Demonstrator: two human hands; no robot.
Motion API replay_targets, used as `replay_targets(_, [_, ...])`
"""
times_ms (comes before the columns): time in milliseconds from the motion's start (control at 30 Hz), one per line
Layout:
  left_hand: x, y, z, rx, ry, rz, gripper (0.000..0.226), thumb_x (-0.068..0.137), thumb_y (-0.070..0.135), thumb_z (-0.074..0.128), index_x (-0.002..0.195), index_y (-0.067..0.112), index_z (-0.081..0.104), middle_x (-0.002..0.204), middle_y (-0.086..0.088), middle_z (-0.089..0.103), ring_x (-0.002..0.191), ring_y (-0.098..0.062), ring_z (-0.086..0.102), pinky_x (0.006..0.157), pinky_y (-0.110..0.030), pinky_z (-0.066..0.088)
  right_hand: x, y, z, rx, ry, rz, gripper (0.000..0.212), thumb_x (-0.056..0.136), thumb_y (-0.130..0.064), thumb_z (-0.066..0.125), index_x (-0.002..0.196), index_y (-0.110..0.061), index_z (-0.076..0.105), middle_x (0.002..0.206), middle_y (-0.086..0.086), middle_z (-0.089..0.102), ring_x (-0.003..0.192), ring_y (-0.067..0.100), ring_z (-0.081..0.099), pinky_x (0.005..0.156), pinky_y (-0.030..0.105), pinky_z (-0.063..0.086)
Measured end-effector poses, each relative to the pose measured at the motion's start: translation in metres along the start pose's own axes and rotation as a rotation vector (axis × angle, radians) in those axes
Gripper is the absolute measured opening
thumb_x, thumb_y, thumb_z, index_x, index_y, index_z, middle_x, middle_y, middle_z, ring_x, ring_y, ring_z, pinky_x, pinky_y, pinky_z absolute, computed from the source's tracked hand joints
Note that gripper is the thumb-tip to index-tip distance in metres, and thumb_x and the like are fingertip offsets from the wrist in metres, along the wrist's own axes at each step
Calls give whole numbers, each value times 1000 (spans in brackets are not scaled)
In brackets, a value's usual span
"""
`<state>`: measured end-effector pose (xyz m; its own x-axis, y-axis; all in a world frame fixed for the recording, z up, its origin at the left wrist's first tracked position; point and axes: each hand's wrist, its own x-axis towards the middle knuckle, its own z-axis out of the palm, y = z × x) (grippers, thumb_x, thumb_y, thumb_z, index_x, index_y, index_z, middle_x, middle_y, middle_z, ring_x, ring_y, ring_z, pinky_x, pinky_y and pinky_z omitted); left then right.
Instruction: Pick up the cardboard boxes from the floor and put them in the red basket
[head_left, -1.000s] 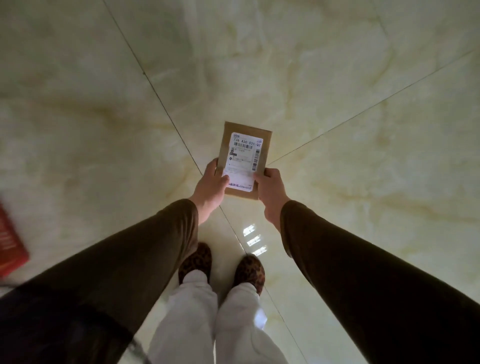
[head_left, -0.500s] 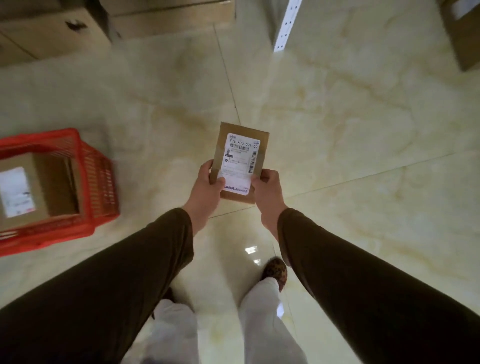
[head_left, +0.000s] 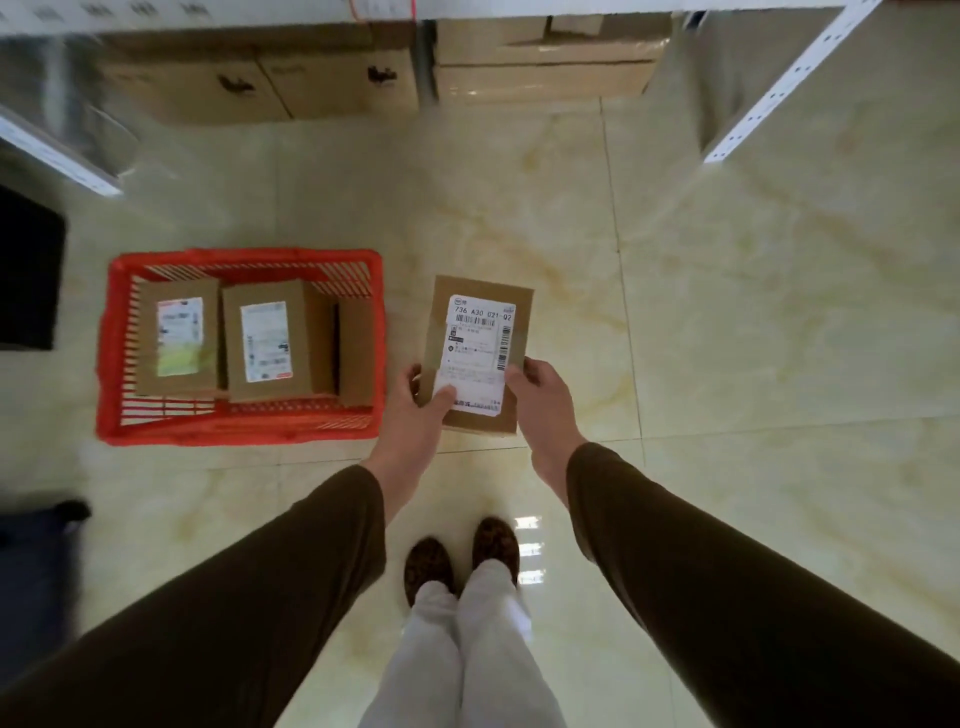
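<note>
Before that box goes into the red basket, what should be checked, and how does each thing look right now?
1. Grip: left hand and right hand both hold the box at its near end: ok.
2. Box off the floor: ok.
3. Box over the basket: not ok, it is to the basket's right.
4. Room in the basket: cannot tell; two labelled boxes and a third nearly fill it.
5. Path between box and basket clear: ok.
</note>
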<state>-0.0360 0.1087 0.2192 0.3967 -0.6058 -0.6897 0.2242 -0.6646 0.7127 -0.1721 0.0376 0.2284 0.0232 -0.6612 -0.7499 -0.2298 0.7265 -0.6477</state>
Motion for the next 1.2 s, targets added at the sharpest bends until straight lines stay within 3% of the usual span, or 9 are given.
replay_targets(200, [15, -6, -81, -48, 99, -60, 26, 98, 29, 63, 122, 35, 55, 113, 13, 71, 103, -9, 68, 84, -30, 55, -4, -9, 84, -173, -64, -71, 39, 105, -27, 54, 141, -13, 50, 140, 6, 63, 115, 22, 68, 93, 34, 59])
replay_targets(333, [29, -13, -135, -48, 72, -82, 32, 96, 27, 63, 127, 31, 61, 110, 11, 76, 98, -9, 72, 79, -27, 55, -12, -9, 127, -239, -127, -93, 82, 102, -29, 57, 164, -40, 3, 172, -1, 20, 141, 30, 52, 111, 52, 49])
replay_targets(433, [45, -14, -176, -35, 13, -98, 19, 96, 24, 63, 108, 38, 64, 96, 18, 78, 87, -4, 75, 72, -27, 58, -17, -6, 153, -315, -146, -111, 94, 102, -36, 57, 156, -55, -17, 171, -2, 28, 127, 34, 65, 92, 55, 61])
replay_targets(567, [67, -5, -220, 30, -117, -119, 19, 99, 21, 61, 110, 37, 59, 96, 8, 78, 82, -10, 77, 62, -27, 61, -26, 2, 189, -189, -86, -67, 75, 102, -31, 59, 156, -47, 9, 134, 7, 69, 99, 31, 78, 80, 51, 65])
replay_targets(633, [77, 5, -234, 129, -151, -79, 23, 99, 21, 62, 118, 35, 58, 105, 7, 75, 87, -13, 76, 66, -27, 61, -30, 9, 204, -56, -7, -36, 52, 103, -25, 58, 142, -35, 26, 123, 8, 71, 95, 34, 79, 81, 55, 65])
replay_targets(733, [95, 21, -244, 249, -169, -12, 30, 97, 21, 66, 122, 34, 55, 113, 7, 70, 96, -14, 71, 65, -24, 61, -31, 17, 219, 109, 107, -17, 35, 103, -18, 59, 126, -26, 34, 113, 5, 68, 85, 28, 81, 74, 42, 67])
replay_targets(867, [120, 35, -248, 363, -235, 47, 54, 95, 23, 70, 140, 34, 42, 115, 10, 67, 94, -12, 71, 65, -26, 62, -26, 27, 232, 271, 218, 44, 31, 102, -22, 63, 120, -23, 37, 113, 10, 67, 84, 21, 80, 69, 27, 64])
replay_targets(1033, [152, 61, -242, 419, -286, 54, 91, 88, 18, 79, 150, 44, 17, 110, 12, 65, 84, -17, 76, 61, -27, 62, -21, 41, 250, 384, 243, 134, 43, 102, -28, 62, 136, -23, 35, 123, 11, 65, 101, 25, 75, 85, 37, 64])
replay_targets(1200, [189, 89, -230, 720, -442, 175, 61, 87, 22, 79, 137, 30, 45, 112, 10, 69, 91, -14, 74, 65, -28, 63, -20, 54, 274, 491, 227, 242, 43, 102, -30, 63, 136, -17, 41, 116, 6, 68, 96, 18, 74, 75, 27, 61])
